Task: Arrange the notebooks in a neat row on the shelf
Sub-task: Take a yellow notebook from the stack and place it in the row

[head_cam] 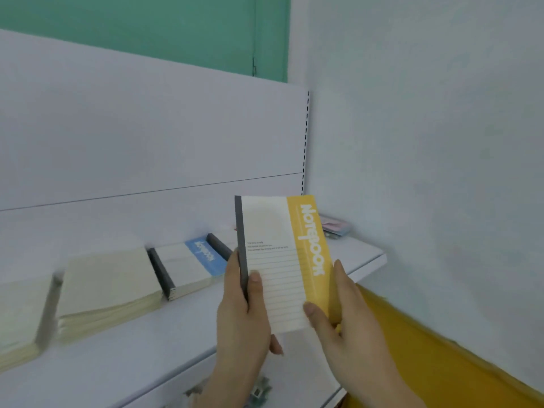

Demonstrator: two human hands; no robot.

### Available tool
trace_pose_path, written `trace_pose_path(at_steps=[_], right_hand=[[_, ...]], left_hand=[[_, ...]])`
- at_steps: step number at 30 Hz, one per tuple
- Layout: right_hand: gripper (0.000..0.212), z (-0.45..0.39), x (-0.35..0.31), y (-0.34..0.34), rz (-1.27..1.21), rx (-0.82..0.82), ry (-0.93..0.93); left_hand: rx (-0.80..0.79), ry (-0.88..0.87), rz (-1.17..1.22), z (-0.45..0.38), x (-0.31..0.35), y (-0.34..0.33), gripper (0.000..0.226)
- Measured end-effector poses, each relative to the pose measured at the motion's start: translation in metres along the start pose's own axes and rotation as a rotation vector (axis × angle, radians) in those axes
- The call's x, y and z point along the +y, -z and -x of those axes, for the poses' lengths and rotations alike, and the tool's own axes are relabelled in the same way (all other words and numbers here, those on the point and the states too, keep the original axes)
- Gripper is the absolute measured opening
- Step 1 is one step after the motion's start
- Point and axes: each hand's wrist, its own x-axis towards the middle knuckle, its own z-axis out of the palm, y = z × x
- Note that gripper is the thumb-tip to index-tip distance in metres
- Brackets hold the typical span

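I hold a yellow-and-white notebook (279,257) upright above the white shelf (132,357). Its dark spine faces left and the yellow band with the word NOTEBOOK is on the right. My left hand (244,316) grips the spine edge, thumb on the cover. My right hand (344,313) pinches the lower right corner. On the shelf lie a stack with a blue-and-white notebook (191,263) on top, a cream stack (109,290) left of it, and another cream stack (20,316) at the far left.
A small pink and blue packet (335,226) lies at the shelf's back right corner, by the white wall. The shelf's right end (379,259) stops short of that wall. A yellow surface (426,354) lies below on the right. A white back panel rises behind the shelf.
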Motion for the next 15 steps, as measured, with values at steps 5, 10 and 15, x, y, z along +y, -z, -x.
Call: trace_pose_path(at_steps=[5,10,15], right_hand=[[0.088,-0.052,0.052,0.024,0.17,-0.15,0.084],[0.089,-0.122,0.089,0.042,0.364,-0.204,0.114],[0.089,-0.195,0.115,0.047,0.55,-0.198,0.16]], left_hand=[[0.008,0.029,0.009,-0.045,-0.021,-0.06,0.05],[0.003,0.029,-0.046,-0.112,-0.057,-0.116,0.048],[-0.055,-0.08,-0.236,-0.168,-0.069,-0.142,0.053]])
